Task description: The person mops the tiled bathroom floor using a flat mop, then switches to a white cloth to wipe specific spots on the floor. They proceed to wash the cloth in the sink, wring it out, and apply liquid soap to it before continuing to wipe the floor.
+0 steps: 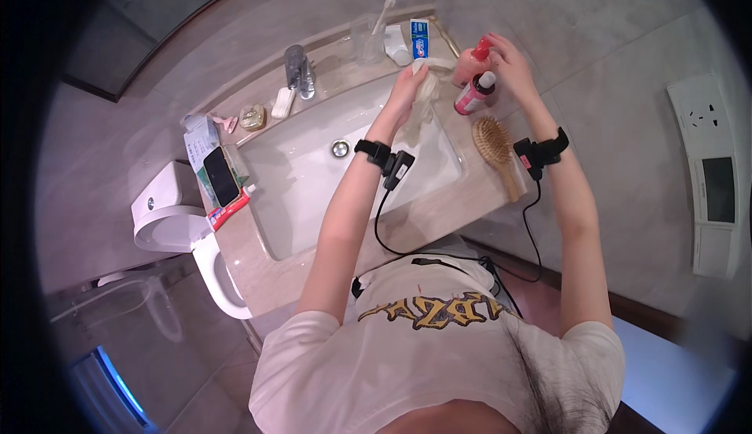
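Observation:
My left hand (403, 93) grips a thin whitish cloth (426, 109) that hangs over the right end of the white sink (294, 191). My right hand (511, 67) is at the back right corner of the counter, its fingers on the red pump head of a pink pump bottle (467, 70). Just in front of that bottle leans or stands a smaller dark bottle (472, 97) with a white cap and pink label. A wooden hairbrush (493, 142) lies bristles up on the counter, below my right hand.
Along the back ledge are a blue toothpaste tube (420, 38), a white container (397, 45), a clear cup (366, 41) with a toothbrush, the faucet (297, 70) and a soap bar (283, 103). At left lie a phone (222, 176) and a red tube (229, 211). A toilet (168, 226) stands beyond.

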Demonstrator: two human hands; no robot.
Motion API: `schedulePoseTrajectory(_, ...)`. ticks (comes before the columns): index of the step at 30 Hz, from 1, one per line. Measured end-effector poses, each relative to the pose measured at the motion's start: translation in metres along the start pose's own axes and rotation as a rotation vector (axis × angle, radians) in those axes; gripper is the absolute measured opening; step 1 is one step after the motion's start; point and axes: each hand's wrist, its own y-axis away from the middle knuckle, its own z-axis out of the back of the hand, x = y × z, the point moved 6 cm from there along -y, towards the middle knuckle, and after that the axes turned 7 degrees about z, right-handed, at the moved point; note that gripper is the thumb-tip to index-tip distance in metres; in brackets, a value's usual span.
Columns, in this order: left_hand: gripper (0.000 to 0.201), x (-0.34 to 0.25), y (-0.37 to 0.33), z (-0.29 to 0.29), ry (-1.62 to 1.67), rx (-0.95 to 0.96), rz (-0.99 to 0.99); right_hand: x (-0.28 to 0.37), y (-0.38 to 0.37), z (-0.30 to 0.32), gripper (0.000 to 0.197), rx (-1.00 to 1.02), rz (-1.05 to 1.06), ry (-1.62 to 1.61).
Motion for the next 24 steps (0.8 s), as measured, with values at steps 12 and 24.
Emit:
schedulePoseTrajectory(12, 0.024, -0.003, -0.067, -0.035, 0.062, -0.086, 0.035, 0.002, -0.008, -0.007, 0.047, 0.294, 0.142, 0.270)
schedulePoseTrajectory(24, 0.022, 0.014, -0.077, -0.035, 0.117, -0.015, 0.095, 0.008, -0.009, -0.009, 0.046, 0.339, 0.105, 0.366)
